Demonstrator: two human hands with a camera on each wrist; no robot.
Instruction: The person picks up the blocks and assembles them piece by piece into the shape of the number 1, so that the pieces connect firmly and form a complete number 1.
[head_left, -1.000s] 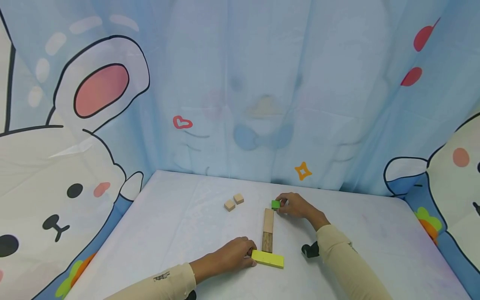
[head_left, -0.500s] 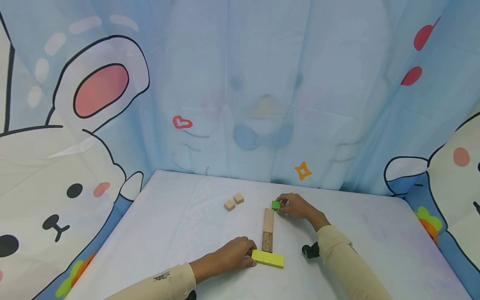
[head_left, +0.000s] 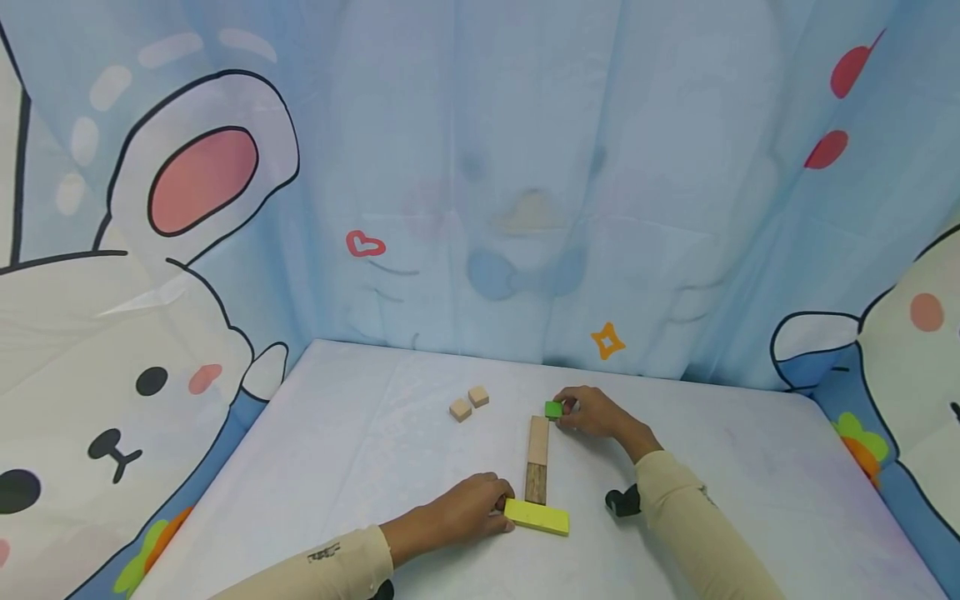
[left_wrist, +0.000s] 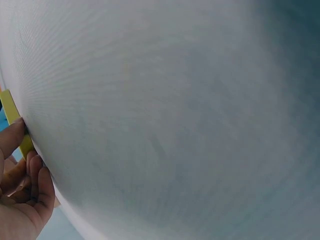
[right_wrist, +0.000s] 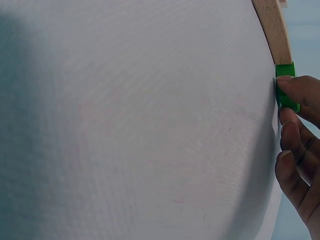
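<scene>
And the right fingers (right_wrist: pixel 302 90) pinch the small green block (head_left: pixel 553 410); left fingers (left_wrist: pixel 11 137) grip the yellow rectangular block (head_left: pixel 537 517), extending rightward. Between them, the pale wooden block (head_left: pixel 538 437) points lengthwise away, its far end nearest the right fingers!

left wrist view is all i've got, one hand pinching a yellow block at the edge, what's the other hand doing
Observer: The right hand is pinching a green block.
Operator: ok and what's just past the yellow block
Observer: In the head view, a dark-grained wooden block lies just beyond its far side.
Operator: any more pieces around
Observer: Yes, two small wooden cubes sit on the white tabletop, off to the left of the green block.
</scene>
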